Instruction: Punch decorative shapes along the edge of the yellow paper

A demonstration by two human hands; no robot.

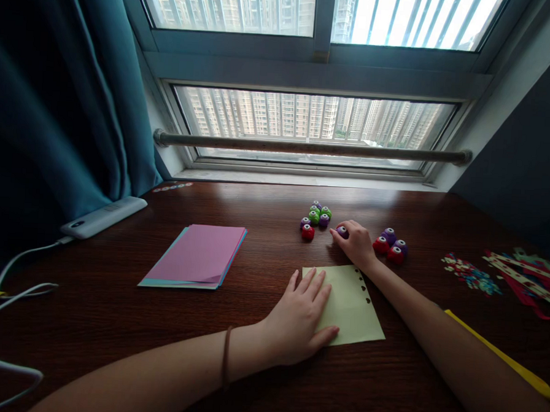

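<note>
My left hand (302,318) lies flat with fingers spread on a pale yellow-green sheet of paper (356,318). Small dark shapes run along the sheet's upper right edge. Beyond the sheet, my right hand (355,242) has its fingers closed round a small purple piece (342,231) with a white top. To the left of that hand stands a group of green, purple and red pieces, among them a red one (307,232). Several more red and purple pieces, one of them red (395,255), sit just right of my right wrist.
A stack of coloured paper (198,254) lies at the left. Behind it are a white power strip (106,217) and cables. At the right are small colourful bits (472,275), patterned strips (524,277) and a yellow strip (502,356) beside my right forearm.
</note>
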